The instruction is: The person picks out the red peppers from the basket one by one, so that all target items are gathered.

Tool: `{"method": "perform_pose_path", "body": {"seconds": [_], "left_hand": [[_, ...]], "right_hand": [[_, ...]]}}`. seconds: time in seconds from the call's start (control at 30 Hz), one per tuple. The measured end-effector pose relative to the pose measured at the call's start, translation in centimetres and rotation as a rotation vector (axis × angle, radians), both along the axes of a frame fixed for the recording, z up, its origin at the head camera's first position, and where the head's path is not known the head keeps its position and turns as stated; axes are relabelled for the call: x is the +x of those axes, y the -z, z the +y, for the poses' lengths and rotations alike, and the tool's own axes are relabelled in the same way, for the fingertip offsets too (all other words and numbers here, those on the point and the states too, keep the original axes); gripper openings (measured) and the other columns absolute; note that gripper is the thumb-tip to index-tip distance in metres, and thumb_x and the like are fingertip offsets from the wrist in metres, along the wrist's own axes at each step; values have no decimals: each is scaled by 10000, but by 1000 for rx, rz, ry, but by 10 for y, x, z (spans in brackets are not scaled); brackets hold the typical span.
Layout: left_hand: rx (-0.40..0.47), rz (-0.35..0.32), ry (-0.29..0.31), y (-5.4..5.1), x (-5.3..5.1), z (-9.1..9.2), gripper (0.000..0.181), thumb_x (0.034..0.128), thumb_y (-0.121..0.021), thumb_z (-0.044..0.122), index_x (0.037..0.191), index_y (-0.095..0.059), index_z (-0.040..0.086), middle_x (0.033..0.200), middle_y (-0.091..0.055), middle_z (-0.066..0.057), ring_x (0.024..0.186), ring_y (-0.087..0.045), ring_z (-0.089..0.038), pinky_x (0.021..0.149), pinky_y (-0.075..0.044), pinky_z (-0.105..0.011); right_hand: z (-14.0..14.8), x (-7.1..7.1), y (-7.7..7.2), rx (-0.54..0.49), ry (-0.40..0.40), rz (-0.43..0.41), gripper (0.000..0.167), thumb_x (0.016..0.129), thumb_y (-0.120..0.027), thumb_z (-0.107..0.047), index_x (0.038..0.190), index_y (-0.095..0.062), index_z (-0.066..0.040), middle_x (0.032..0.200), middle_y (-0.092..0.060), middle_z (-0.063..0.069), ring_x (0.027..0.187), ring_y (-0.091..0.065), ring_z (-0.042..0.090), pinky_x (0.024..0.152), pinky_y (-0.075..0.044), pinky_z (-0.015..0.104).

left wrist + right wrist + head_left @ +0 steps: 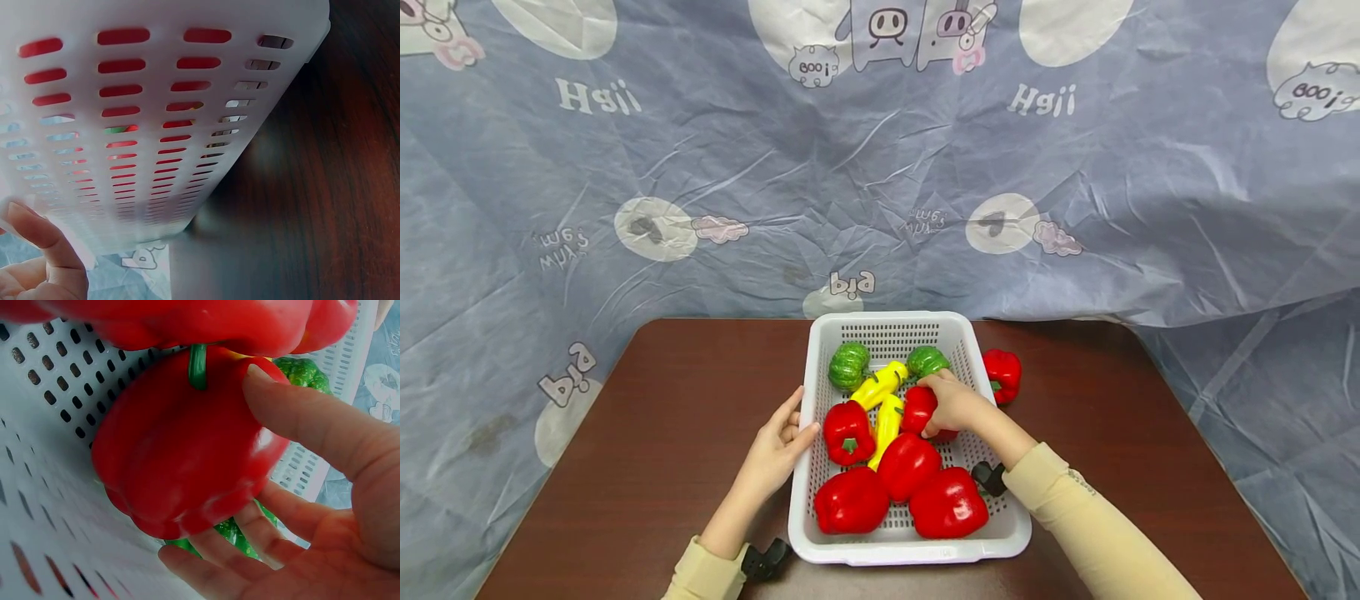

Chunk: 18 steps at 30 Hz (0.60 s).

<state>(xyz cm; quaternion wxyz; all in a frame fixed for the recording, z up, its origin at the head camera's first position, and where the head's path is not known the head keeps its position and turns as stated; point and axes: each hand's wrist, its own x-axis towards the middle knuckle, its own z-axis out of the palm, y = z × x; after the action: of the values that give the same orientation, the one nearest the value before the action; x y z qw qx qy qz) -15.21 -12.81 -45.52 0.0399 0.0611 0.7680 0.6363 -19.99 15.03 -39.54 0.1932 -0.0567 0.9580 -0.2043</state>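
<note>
A white perforated plastic basket [850, 550] stands on the table, holding several red bell peppers [852, 500]. My right hand [957, 402] is inside it at the right, gripping a red bell pepper [187, 444]. In the right wrist view the thumb lies on the pepper's near side, with the fingers curving under it. At the basket's left rim, my left hand [775, 450] holds on with thumb and bent fingers; the left wrist view shows part of this hand [47, 256] against the outer wall. Two green striped gourds [849, 367] and two long yellow vegetables [887, 425] lie among the peppers.
Outside the basket, near its right wall, another red bell pepper [1003, 375] sits on the brown wooden table [700, 400]. A grey-blue printed cloth [880, 167] hangs behind the table. Dark camera mounts [766, 560] are strapped at both wrists.
</note>
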Motion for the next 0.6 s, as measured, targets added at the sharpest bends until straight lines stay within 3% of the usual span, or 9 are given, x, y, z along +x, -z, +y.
{"method": "perform_pose_path", "body": {"seconds": [0.2, 0.6], "left_hand": [[4, -8, -1, -2, 0, 0, 689, 925, -664, 49, 1528, -330, 39, 1025, -587, -167, 754, -639, -124, 694, -564, -216], [-3, -13, -4, -1, 0, 0, 698, 921, -674, 65, 1527, -330, 35, 1035, -591, -163, 757, -636, -142, 693, -564, -216]], "right_hand": [[0, -2, 3, -24, 14, 6, 750, 706, -864, -147, 1369, -526, -56, 1312, -500, 172, 1162, -519, 329, 980, -503, 505], [3, -3, 6, -3, -29, 114, 668, 656, -904, -186, 1212, -574, -15, 1150, -577, 128, 1041, -557, 276, 966, -510, 447]]}}
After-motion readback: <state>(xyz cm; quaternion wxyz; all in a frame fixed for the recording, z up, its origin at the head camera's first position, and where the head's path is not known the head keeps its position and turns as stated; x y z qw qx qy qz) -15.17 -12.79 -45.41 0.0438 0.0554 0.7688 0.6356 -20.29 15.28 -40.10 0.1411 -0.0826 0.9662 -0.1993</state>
